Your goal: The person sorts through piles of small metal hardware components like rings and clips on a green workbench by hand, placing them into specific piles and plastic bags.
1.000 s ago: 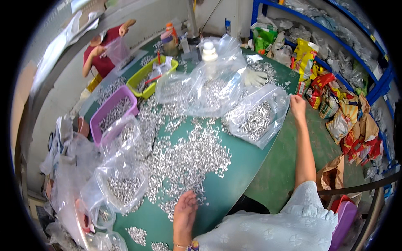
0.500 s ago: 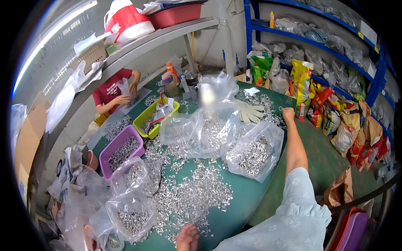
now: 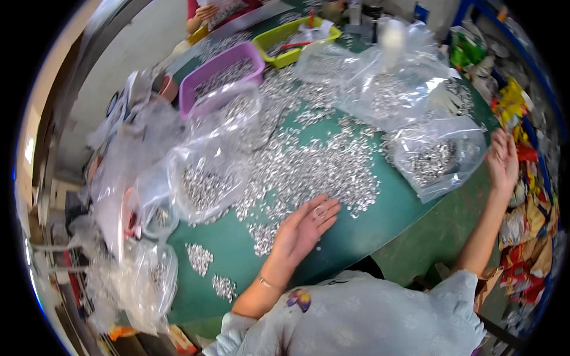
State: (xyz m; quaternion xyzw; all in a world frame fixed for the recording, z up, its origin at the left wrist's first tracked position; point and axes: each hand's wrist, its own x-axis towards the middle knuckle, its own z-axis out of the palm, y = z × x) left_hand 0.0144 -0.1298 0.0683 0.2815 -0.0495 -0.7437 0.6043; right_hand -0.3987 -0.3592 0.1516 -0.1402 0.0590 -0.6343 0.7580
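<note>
My left hand (image 3: 309,228) is palm up over the near edge of a spread pile of small silvery metal pieces (image 3: 309,166), fingers stretched out. A small ring-like metal piece (image 3: 319,212) lies across its fingers. At the right edge of the green table (image 3: 362,231), my right hand (image 3: 503,157) is raised with its fingers curled together; what they hold, if anything, I cannot make out. Beside it stands an opened clear plastic bag (image 3: 439,157) of metal pieces. Two small heaps of pieces (image 3: 200,259) lie to the left of my left forearm.
More clear bags of pieces (image 3: 208,184) stand at left. A purple basin (image 3: 258,59) and a yellow-green basin (image 3: 279,59) hold pieces at the back. Across the table a person's hand (image 3: 206,12) touches a bag. Colourful sacks (image 3: 522,231) line the right side.
The view has swung down and to the left. My left hand has come farther over the table, its fingers now stretched out. My right hand is now beside the right-hand bag.
</note>
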